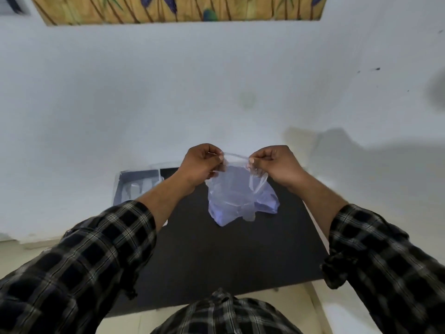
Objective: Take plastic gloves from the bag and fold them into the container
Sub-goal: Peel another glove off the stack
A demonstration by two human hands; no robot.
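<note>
Clear plastic glove (237,189) stretched above the dark desk (216,256), left hand (202,165) and right hand (277,165) each pinching its top edge, container (137,184) left of the glove (partly behind the left forearm), no readable writing

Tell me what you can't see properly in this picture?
- Container, head view: the left hand and its forearm cover part of it; what is inside is too blurry to tell.
- Plastic held up between both hands: see-through and crumpled, so glove or bag cannot be told.
- Right hand: the fingers curl inward, hiding the pinch.
- Table: sleeves hide its near corners.
</note>
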